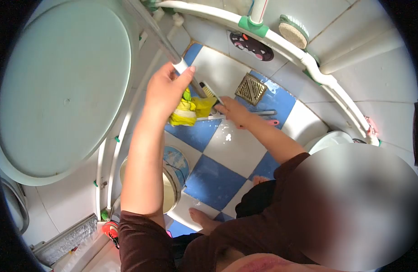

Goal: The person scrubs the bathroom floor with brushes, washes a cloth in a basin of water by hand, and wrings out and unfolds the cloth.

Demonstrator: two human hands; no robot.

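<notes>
My left hand (169,86) is closed around a metal pole (157,34) near its white collar (180,66). The pole slants down toward the floor beside a bright yellow cloth (184,111). Lower and to the right, my right hand (231,111) grips the handle of a brush (209,92) with pale bristles, close to the yellow cloth. A grey bar (263,112) and a pink-ended handle (273,122) lie by my right hand; what joins them is hidden.
A metal drain grate (250,89) is set in the blue and white tiled floor (216,177). An open bucket (170,192) stands at lower left. A large round pale lid (66,90) fills the left. White pipes (281,40) and a scrubbing brush (294,32) are along the wall.
</notes>
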